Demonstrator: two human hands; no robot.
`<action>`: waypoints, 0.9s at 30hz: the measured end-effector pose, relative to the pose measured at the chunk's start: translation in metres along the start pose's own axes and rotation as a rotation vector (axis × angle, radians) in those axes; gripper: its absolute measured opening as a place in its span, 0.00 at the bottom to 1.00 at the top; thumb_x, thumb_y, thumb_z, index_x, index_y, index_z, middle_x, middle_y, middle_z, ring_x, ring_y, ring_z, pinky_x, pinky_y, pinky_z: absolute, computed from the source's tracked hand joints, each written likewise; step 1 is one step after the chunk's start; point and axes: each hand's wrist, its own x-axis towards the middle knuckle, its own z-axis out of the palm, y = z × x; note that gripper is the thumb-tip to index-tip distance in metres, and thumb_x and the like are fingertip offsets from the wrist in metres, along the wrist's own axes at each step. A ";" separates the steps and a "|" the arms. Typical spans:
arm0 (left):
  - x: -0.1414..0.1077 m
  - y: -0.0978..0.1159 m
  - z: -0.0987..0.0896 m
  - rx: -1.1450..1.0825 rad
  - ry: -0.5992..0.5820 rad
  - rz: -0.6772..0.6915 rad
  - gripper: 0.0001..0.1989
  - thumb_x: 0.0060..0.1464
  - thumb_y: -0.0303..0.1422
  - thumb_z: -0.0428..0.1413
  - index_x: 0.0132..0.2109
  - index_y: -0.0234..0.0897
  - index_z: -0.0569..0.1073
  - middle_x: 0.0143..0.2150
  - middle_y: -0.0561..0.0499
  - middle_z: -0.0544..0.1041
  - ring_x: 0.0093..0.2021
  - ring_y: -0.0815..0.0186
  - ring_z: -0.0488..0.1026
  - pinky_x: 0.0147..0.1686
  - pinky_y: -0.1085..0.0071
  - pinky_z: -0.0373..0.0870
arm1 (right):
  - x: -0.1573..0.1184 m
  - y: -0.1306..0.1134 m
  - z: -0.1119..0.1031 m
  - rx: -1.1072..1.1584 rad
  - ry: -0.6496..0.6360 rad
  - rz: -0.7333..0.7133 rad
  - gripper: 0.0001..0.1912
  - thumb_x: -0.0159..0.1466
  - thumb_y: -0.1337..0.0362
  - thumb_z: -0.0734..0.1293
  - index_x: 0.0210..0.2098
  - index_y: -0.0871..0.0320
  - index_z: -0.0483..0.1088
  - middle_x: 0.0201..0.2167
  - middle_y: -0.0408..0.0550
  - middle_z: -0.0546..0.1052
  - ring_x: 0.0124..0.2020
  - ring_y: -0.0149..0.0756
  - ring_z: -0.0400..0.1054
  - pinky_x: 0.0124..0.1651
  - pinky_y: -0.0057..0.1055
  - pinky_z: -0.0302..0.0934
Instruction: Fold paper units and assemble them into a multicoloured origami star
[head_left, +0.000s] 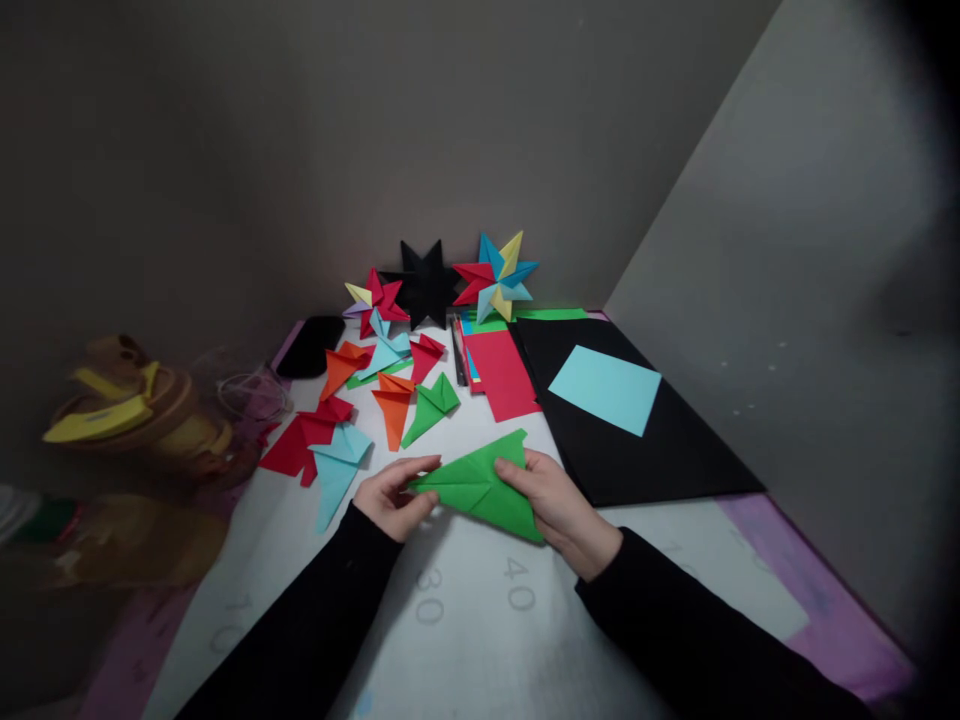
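A green folded paper (480, 487) with crease lines is held up over the white table sheet, its narrow tip to the left and its wide end to the right. My left hand (397, 495) pinches the narrow tip between thumb and fingers. At the wide end, my right hand (555, 500) grips the paper, thumb on top and fingers hidden behind. Beyond it lie a smaller green folded piece (433, 408), an orange one (394, 408), a light blue one (341, 465) and a red one (296, 445).
Behind stand a black paper star (426, 285) and a multicoloured star (497, 277). Red paper (502, 373) lies beside a black folder (622, 470) bearing a light blue sheet (606, 388). A black phone-like object (311, 346) and a brown pot (180, 410) are at left.
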 end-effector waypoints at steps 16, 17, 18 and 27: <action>0.002 0.006 -0.004 0.221 0.134 0.027 0.15 0.41 0.36 0.61 0.39 0.36 0.80 0.36 0.48 0.79 0.25 0.69 0.73 0.23 0.75 0.72 | -0.001 0.007 -0.001 -0.073 -0.058 -0.055 0.16 0.51 0.66 0.71 0.40 0.60 0.72 0.35 0.49 0.79 0.35 0.40 0.73 0.42 0.36 0.65; 0.002 0.006 -0.003 0.233 0.125 0.056 0.15 0.41 0.36 0.62 0.38 0.36 0.80 0.36 0.47 0.79 0.28 0.67 0.74 0.25 0.74 0.72 | -0.001 0.007 0.000 -0.091 -0.051 -0.053 0.16 0.51 0.66 0.72 0.40 0.60 0.73 0.35 0.48 0.79 0.35 0.40 0.73 0.41 0.36 0.65; 0.001 0.005 -0.002 0.242 0.110 0.088 0.15 0.40 0.35 0.62 0.38 0.37 0.80 0.36 0.47 0.79 0.31 0.65 0.75 0.27 0.74 0.73 | -0.002 0.007 0.001 -0.110 -0.043 -0.050 0.16 0.51 0.66 0.72 0.40 0.60 0.73 0.34 0.48 0.79 0.34 0.40 0.73 0.40 0.36 0.65; -0.005 0.008 0.004 0.297 0.037 0.182 0.13 0.44 0.32 0.58 0.39 0.37 0.79 0.36 0.46 0.80 0.36 0.63 0.76 0.35 0.72 0.72 | -0.003 0.006 0.003 -0.137 -0.107 -0.090 0.20 0.51 0.61 0.73 0.42 0.59 0.71 0.38 0.50 0.78 0.37 0.40 0.72 0.44 0.37 0.64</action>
